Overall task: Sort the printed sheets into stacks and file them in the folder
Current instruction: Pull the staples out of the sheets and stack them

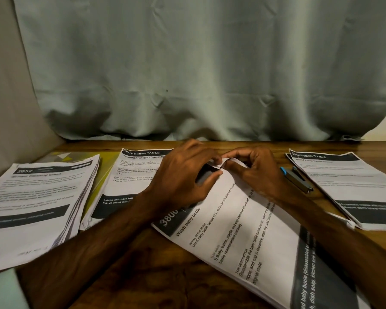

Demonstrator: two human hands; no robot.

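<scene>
A stack of printed sheets headed "Wash baby bottle" (243, 237) lies turned at an angle in the middle of the wooden table (165, 275). My left hand (185, 175) rests on its far corner, thumb and fingers pinching the paper there. My right hand (252, 168) pinches the same folded-up corner from the other side. Three other stacks lie flat: a thick one headed "2652" (36, 208) at left, a "Dressing Table" stack (129, 181) behind my left forearm, and another "Dressing Table" stack (361, 188) at right. A yellow-green folder (103, 172) shows under the two left stacks.
A grey stapler with a blue end (296, 178) lies on the table between my right hand and the right stack. A pale green curtain (210, 74) hangs along the table's far edge. A beige cushion (7, 108) rises at left.
</scene>
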